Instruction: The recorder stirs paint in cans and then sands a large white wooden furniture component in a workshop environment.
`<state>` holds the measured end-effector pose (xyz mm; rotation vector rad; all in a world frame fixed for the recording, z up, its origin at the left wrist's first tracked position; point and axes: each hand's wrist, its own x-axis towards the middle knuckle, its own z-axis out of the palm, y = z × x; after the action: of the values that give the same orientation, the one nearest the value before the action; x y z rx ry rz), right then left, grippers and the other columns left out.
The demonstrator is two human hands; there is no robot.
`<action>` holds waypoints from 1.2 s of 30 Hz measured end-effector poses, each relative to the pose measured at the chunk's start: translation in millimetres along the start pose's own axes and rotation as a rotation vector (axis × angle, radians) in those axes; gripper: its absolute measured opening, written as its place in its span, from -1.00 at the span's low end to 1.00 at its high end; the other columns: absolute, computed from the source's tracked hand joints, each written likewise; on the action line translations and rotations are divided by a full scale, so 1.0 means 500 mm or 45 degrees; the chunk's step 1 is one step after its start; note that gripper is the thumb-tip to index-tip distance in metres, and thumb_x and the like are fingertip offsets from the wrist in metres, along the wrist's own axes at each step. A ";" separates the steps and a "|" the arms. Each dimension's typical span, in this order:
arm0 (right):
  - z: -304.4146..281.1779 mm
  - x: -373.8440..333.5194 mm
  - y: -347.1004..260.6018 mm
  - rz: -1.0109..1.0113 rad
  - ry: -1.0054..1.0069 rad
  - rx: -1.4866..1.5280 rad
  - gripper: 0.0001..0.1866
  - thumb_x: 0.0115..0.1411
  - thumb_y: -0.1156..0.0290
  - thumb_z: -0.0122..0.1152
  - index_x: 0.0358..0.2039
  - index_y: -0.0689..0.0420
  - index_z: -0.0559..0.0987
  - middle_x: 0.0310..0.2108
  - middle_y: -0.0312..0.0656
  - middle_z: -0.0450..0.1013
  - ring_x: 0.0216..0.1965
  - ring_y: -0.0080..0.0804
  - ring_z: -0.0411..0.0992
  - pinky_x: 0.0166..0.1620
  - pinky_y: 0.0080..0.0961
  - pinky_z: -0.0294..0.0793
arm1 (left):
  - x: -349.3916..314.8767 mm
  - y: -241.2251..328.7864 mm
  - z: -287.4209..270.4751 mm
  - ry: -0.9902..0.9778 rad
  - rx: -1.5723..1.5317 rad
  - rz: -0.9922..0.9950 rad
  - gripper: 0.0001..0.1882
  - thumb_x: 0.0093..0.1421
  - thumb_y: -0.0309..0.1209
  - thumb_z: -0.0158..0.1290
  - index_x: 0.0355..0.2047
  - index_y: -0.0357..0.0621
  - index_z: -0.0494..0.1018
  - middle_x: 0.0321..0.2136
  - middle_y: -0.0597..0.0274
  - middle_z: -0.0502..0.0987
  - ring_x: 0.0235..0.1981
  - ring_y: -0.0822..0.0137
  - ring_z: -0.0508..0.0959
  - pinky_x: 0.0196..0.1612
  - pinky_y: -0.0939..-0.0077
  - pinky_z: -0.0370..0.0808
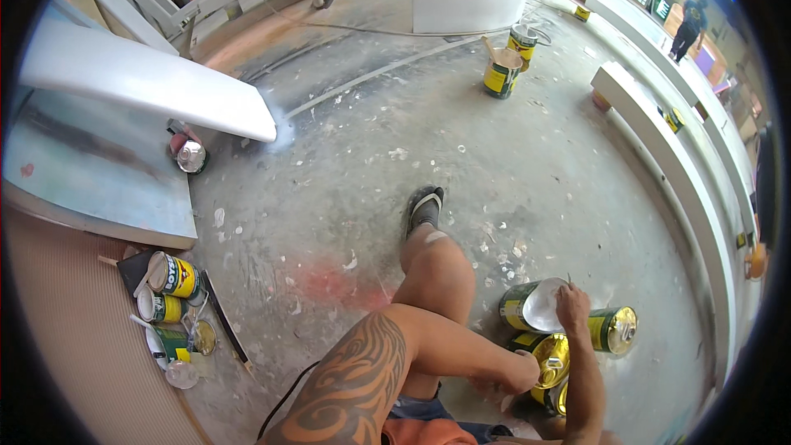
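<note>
My right hand [573,306] is closed at the edge of a paint can [514,305] with a pale, silvery-white round top [541,306]. A thin tip shows above its fingers, too small to name. My tattooed left arm bends across my leg, and my left hand [522,372] is curled beside a can with a shiny gold lid [552,358]. Its fingertips are mostly hidden, as is anything in them. Another yellow-and-green can [614,330] stands to the right of my right wrist. Part of one more can [550,395] shows below the gold lid.
A long white curved panel [156,82] juts in from the left. Paint cans [175,274] and a dark strip [227,321] lie at lower left. An open can with a stick [501,74] stands ahead. White beams [659,132] line the right; two people are farther off.
</note>
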<state>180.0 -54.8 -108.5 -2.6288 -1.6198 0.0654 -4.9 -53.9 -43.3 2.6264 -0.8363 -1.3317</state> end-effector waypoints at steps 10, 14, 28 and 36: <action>-0.022 -0.020 -0.037 -0.172 -0.201 0.557 -0.83 0.17 0.32 0.25 -0.34 0.15 0.59 -0.34 -0.05 0.55 -0.30 0.05 0.52 -0.23 -0.12 0.46 | 0.007 0.000 -0.007 -0.039 0.042 -0.020 -0.40 0.05 -0.12 0.32 0.13 0.12 0.52 0.03 0.24 0.57 0.02 0.10 0.57 0.03 -0.11 0.52; -0.027 -0.019 0.031 -0.061 -0.354 0.193 -0.82 0.08 0.28 0.31 -0.41 0.13 0.63 -0.37 -0.01 0.56 -0.30 0.10 0.53 -0.20 -0.09 0.49 | 0.032 0.004 -0.005 -0.092 0.045 -0.021 -0.39 0.05 -0.11 0.33 0.14 0.12 0.52 0.04 0.23 0.57 0.02 0.07 0.57 0.02 -0.12 0.52; -0.014 -0.029 -0.059 -0.038 -0.038 0.537 -0.86 0.14 0.37 0.27 -0.36 0.17 0.59 -0.38 -0.01 0.54 -0.32 0.09 0.51 -0.24 -0.10 0.46 | -0.007 0.002 -0.023 -0.113 0.105 -0.019 -0.41 0.03 -0.12 0.35 0.11 0.14 0.54 0.04 0.21 0.57 0.02 0.05 0.56 0.06 -0.16 0.49; -0.021 -0.013 0.019 -0.018 -0.111 0.066 -0.87 0.18 0.34 0.20 -0.39 0.12 0.60 -0.32 -0.04 0.56 -0.28 0.05 0.53 -0.22 -0.12 0.48 | 0.020 -0.001 0.000 -0.057 0.128 -0.002 -0.42 0.09 0.02 0.24 0.11 0.16 0.54 0.03 0.24 0.60 0.09 0.15 0.53 0.12 -0.03 0.42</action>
<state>186.0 -65.1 -98.5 -2.6096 -1.6392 0.2214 0.1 -58.4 -50.9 2.6817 -0.9305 -1.3887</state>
